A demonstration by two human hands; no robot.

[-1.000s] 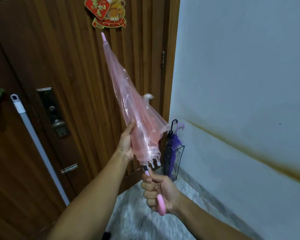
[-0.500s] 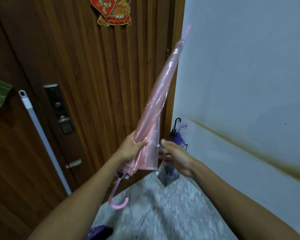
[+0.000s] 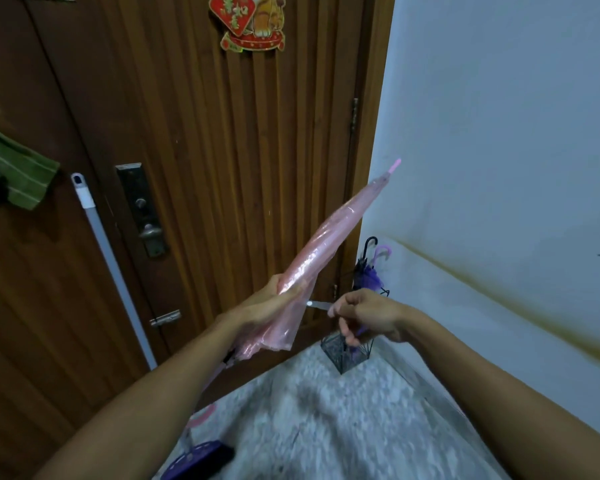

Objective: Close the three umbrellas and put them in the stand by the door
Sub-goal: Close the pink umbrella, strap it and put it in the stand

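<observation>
- In the head view, right in front of the wooden door (image 3: 222, 168), the left hand (image 3: 271, 303) is gripping the pink umbrella (image 3: 321, 251) around its folded canopy, tip pointing up and to the right toward the wall (image 3: 499, 133).
- Compared with a second ago, the umbrella's getting swung over: the tip was leaning up-left, now it's leaning right, and the right hand (image 3: 368, 313) is off the hooked handle (image 3: 201, 415), which is now dangling low on the left.
- That right hand is pinching the little closing strap (image 3: 317, 304) and pulling it out sideways, so I'd say the canopy's being tied shut. Last bit before stowing, probably.
- The wire stand (image 3: 347, 351) is sitting in the far corner just past the right hand, already holding a purple umbrella (image 3: 369, 277) and a black-handled one (image 3: 370, 241), so this looks like number three.
- Room-wise: wall tight on the right, door frame (image 3: 374, 133) behind, mop pole (image 3: 111, 271) leaning on the left. The floor (image 3: 326, 427) ahead is looking free, except some purple thing (image 3: 198, 459) near the bottom edge, can't tell what.
</observation>
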